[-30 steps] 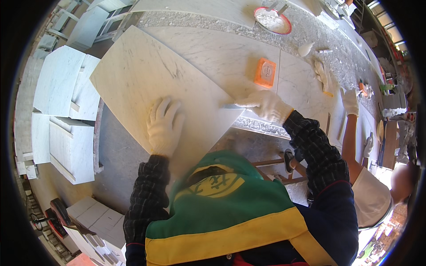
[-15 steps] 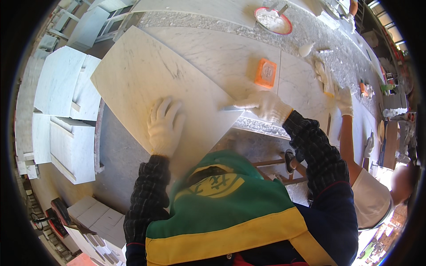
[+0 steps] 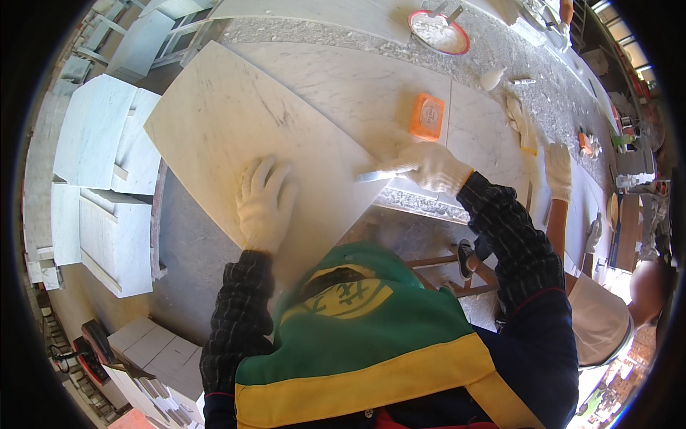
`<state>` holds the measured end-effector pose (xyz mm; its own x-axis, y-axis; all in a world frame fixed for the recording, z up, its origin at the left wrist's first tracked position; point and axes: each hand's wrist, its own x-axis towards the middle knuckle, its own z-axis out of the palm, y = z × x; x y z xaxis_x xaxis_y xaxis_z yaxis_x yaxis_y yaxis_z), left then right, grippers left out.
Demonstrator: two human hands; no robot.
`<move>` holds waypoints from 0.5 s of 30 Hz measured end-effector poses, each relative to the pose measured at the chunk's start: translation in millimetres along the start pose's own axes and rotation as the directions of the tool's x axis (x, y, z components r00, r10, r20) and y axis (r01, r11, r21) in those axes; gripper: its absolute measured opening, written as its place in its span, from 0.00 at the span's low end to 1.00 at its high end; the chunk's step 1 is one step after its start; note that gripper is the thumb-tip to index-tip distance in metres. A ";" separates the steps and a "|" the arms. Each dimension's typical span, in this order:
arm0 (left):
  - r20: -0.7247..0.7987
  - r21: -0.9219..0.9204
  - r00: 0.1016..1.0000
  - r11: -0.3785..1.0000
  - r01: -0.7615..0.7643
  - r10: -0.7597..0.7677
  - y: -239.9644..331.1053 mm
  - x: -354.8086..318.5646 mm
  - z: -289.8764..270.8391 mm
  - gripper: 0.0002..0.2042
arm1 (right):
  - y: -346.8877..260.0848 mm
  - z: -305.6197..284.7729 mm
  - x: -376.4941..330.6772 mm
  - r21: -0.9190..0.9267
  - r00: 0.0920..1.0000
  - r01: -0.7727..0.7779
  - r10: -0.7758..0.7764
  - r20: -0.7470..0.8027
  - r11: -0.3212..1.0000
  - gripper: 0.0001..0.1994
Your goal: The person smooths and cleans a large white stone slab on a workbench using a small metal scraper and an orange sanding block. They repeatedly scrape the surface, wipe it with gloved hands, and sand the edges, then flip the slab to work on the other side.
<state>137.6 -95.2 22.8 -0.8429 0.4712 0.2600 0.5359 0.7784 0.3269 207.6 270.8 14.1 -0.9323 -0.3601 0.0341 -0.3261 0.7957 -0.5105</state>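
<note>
A white marble slab (image 3: 250, 121) with grey veins lies at an angle over other slabs, its near corner overhanging the bench edge. My left hand (image 3: 264, 204), in a white knit glove, rests flat on it with fingers spread. Gloved as well, my right hand (image 3: 432, 168) is closed around a putty knife (image 3: 376, 176), whose handle is hidden in the fingers. The knife's pale flat blade is at the slab's right-hand corner. Beyond that hand, an orange block-shaped sanding pad (image 3: 426, 116) lies on a second marble slab (image 3: 343, 82).
A red-rimmed bowl (image 3: 441, 34) of white paste holds spatulas at the far side. Near it are a white funnel-shaped piece (image 3: 492, 79), a marker (image 3: 524, 81) and a loose glove (image 3: 520, 125). A co-worker's gloved hand (image 3: 558, 171) is at right. Stacked slabs (image 3: 96, 136) stand at left.
The putty knife's blade has turned and shows more of its flat face at the slab corner. My left hand stays in place. The co-worker's hand has shifted slightly.
</note>
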 end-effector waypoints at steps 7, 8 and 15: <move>0.003 0.003 1.000 1.000 0.000 0.000 1.5 1.5 -1.0 0.17 | 3.5 1.8 1.4 -0.036 0.998 0.037 -0.035 0.050 0.999 0.23; 0.004 0.002 1.000 1.000 0.000 0.000 1.4 1.5 -1.0 0.17 | 3.6 2.1 0.6 -0.022 0.998 0.067 -0.068 -0.014 0.997 0.24; -0.004 0.013 1.000 1.000 -0.011 0.011 0.9 0.9 -0.8 0.17 | 2.7 4.7 -0.3 0.013 1.000 -0.003 0.003 -0.010 1.000 0.25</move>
<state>137.4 -94.5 24.0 -0.8369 0.4780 0.2667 0.5442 0.7787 0.3120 207.7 270.8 8.7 -0.9349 -0.3526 0.0412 -0.3212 0.7906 -0.5213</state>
